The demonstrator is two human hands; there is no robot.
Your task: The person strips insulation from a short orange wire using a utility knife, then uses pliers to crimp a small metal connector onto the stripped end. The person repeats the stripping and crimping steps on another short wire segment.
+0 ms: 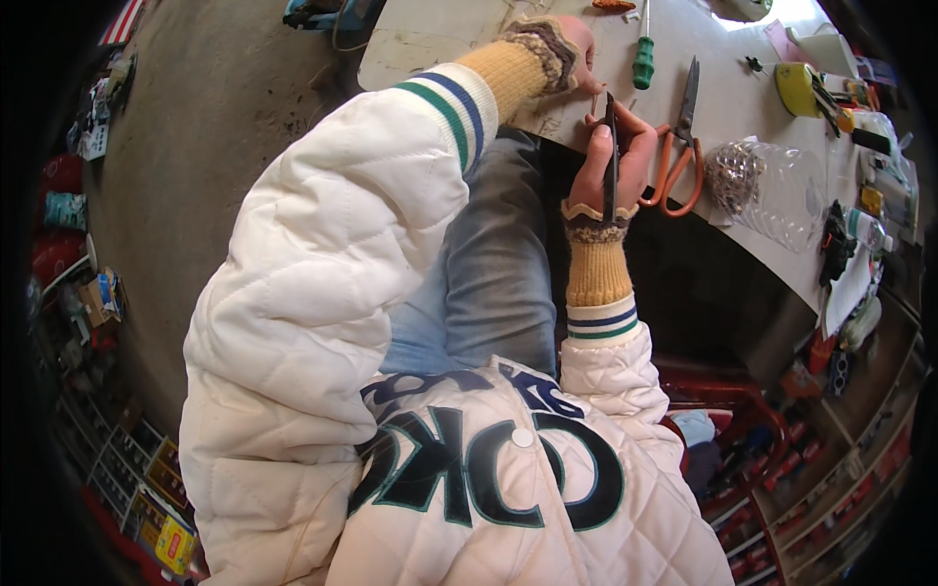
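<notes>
My right hand [625, 156] is closed around black tweezers [611, 171], whose tips point away from me over the table's near edge. Close to those tips, my left hand [578, 54] has its fingers drawn together in a pinch. Whatever it pinches is too small to make out; a thin reddish sliver shows between the two hands. Scissors [682, 146] with orange handles and dark blades lie just right of my right hand. A green-handled screwdriver [643, 63] rests on the table farther away, between my left hand and the scissors.
On the pale table [430, 39], a clear plastic jar [782, 195] with small metal-looking bits lies on its side at the right. Behind it stands a yellow-green container [799, 90] with tools. A red chair [752, 410] is at lower right, beside shelving [860, 469].
</notes>
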